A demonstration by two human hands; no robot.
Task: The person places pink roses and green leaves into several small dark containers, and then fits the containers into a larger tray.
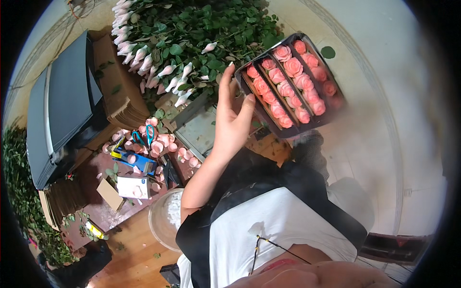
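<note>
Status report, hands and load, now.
Left hand gripping black rectangular box; right hand out of view. Box holds rows of pink roses. Loose pale-pink petals litter reddish table.

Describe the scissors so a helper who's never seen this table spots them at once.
Start at the box of pink roses held up in the left hand. Look left and lower in the picture, to the pink petals scattered on the table. Among them, just above the blue tool, lie the scissors; two teal loop handles set them apart from their neighbours.
</note>
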